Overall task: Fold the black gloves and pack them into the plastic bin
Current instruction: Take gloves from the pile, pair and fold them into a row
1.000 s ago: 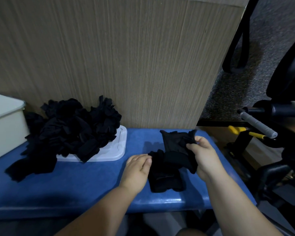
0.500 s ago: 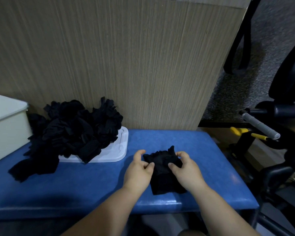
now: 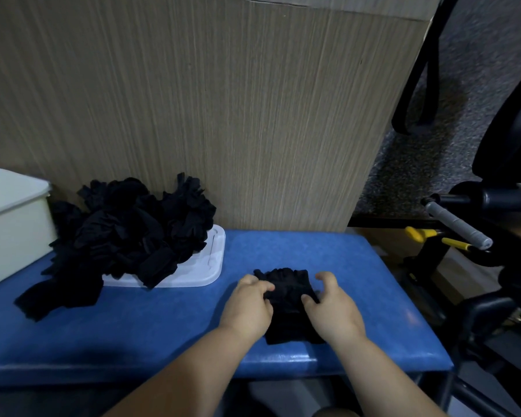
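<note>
Head view: I'm seeing the folded black gloves (image 3: 286, 296) lying on the blue tabletop (image 3: 133, 326) near its front edge, between both hands. Here the left hand (image 3: 247, 308) is gripping their left edge, fingers curled on the fabric. Meanwhile the right hand (image 3: 334, 314) is pressing down with its thumb, fingers lifted apart, probably flattening the fold. The glove pile (image 3: 127, 230) is sitting on a white lid (image 3: 205, 266), with the plastic bin (image 3: 9, 224) far left and a wood-grain panel (image 3: 223, 115) behind.
</note>
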Available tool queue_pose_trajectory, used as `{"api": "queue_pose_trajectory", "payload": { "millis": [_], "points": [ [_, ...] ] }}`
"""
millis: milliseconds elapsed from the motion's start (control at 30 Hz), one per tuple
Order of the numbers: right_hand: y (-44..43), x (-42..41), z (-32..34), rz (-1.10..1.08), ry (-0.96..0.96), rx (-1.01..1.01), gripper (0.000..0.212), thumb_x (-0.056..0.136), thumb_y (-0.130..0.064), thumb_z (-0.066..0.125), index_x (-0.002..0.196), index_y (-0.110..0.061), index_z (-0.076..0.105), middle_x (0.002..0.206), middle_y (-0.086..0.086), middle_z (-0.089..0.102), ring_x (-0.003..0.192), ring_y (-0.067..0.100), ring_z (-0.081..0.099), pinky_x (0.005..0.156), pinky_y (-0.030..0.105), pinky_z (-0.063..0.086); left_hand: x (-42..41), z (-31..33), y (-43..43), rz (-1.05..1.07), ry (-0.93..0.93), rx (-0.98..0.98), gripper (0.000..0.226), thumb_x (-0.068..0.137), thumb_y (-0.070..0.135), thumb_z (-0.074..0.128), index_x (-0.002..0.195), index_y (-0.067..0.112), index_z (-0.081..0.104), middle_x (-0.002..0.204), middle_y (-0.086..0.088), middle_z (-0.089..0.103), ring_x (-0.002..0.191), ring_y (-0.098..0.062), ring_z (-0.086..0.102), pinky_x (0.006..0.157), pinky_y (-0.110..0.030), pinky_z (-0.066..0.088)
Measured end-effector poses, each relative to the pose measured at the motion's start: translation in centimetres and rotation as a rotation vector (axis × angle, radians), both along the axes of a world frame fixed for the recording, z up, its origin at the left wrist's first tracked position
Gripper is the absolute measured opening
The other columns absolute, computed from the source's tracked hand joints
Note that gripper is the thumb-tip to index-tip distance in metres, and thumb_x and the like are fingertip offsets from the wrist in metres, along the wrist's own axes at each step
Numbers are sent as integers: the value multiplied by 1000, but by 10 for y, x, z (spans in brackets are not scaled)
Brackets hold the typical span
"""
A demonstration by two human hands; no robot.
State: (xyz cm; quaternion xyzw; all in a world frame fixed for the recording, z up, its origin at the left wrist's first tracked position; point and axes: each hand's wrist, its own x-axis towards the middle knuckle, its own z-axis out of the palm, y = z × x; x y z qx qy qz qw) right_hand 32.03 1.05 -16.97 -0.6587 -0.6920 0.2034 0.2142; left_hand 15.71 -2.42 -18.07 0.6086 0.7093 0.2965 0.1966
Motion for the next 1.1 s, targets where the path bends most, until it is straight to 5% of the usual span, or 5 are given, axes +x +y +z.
{"api": "queue_pose_trajectory", "payload": {
  "millis": [200, 567, 833, 967, 1100],
  "points": [
    [5, 5, -7, 361, 27, 382, 44, 86, -7, 61, 124, -29, 61, 132, -20, 46, 130, 3, 33, 109, 24, 28, -4, 4, -6, -52, 143, 153, 46, 92, 18, 53, 134, 35, 50, 154, 18, 14, 141, -12, 11, 117, -33, 19],
    [8, 12, -14, 476, -255, -35, 51, 102, -47, 25, 151, -36, 15, 158, -21, 7, 147, 5, -7, 118, 28, -4, -17, -6, -5, -391, 414, -138, 48, 104, 41, 20, 152, 35, 17, 159, 21, 8, 146, -3, -4, 119, -39, -8],
    [8, 28, -19, 393, -139, 46, 51, 102, -42, 31, 150, -29, 25, 156, -14, 22, 147, 8, 9, 118, 23, 6, -36, -12, -14, -345, 196, 68, 48, 100, 32, 45, 147, 29, 34, 155, 16, 25, 146, -3, 10, 114, -14, -1],
    [8, 36, -25, 371, 184, 273, 34, 99, -17, 46, 127, -35, 52, 129, -23, 48, 126, 7, 45, 103, 4, 22, -45, -14, -22, -314, 148, 197, 46, 92, 20, 59, 136, 29, 50, 138, 19, 44, 134, 1, 28, 105, 1, 8],
    [6, 47, -32, 431, 199, 263, 65, 79, 15, 47, 105, -42, 60, 127, -26, 46, 122, 5, 47, 102, 3, 25, -44, -10, -22, -403, 149, 185, 51, 88, 10, 61, 134, 29, 53, 129, 25, 42, 125, 8, 27, 108, -3, 14]
  ]
}}
